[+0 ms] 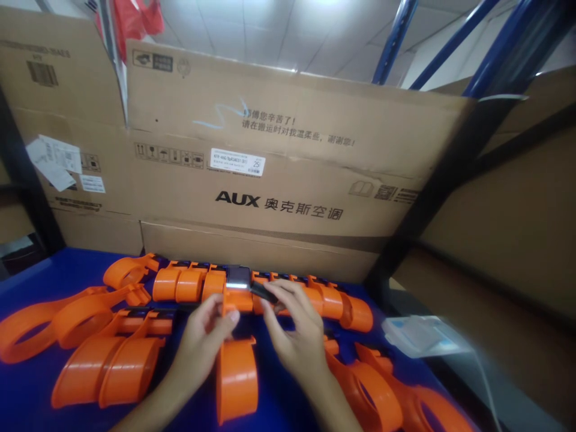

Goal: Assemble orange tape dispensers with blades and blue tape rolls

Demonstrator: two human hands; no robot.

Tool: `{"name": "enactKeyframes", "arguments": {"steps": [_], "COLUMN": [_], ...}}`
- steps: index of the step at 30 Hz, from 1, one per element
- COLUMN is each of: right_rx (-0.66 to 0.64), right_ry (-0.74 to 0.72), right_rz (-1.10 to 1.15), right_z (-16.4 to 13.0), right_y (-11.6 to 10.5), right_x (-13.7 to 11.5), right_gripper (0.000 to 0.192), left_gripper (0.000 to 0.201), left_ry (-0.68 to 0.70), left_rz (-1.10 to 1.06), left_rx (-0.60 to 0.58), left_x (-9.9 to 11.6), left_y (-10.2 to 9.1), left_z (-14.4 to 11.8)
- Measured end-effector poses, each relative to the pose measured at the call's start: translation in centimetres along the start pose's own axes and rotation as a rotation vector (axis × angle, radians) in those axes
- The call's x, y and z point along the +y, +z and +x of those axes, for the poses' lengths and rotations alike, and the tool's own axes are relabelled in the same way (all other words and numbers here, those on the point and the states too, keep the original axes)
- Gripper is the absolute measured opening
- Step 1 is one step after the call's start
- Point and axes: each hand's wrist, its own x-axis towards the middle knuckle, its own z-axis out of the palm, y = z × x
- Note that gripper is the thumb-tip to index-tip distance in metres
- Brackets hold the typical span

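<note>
My left hand (207, 333) grips an orange plastic tape dispenser (237, 375) by its upper part, and the wide ring hangs below my fingers. A dark rectangular plate (238, 278) with a pale, toothed-looking lower edge stands at the top of it. My right hand (294, 327) pinches a small black strip-like piece (263, 291) between thumb and fingers. That piece sits just right of the plate; whether the two touch, I cannot tell. Behind my hands a row of similar orange dispensers (166, 284) with dark tops runs across the table.
More orange dispensers (130, 372) lie front left, and others (378, 390) front right, on the blue tabletop (189, 414). A printed cardboard sheet (288, 162) walls off the back. A clear plastic box (425, 336) sits at the right edge beside a dark metal post (405, 222).
</note>
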Motion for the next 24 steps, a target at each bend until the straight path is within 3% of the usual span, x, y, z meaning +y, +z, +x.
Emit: {"name": "enactKeyframes", "arguments": {"steps": [8, 19, 24], "right_rx": [-0.084, -0.136, -0.17], "right_ry": [-0.131, -0.123, -0.047], "right_rz": [0.082, 0.123, 0.172], "right_z": [-0.4, -0.5, -0.2], "right_y": [0.7, 0.8, 0.6], "right_x": [-0.6, -0.9, -1.5], "right_gripper": [0.043, 0.046, 0.042], "left_gripper": [0.028, 0.031, 0.032], "left_ry": [0.048, 0.087, -0.004], "left_rz": [0.047, 0.061, 0.006], "left_rx": [-0.108, -0.151, -0.137], "left_x": [0.1, 0.1, 0.0], "left_y": [0.3, 0.4, 0.2], "left_z": [-0.6, -0.6, -0.6]}}
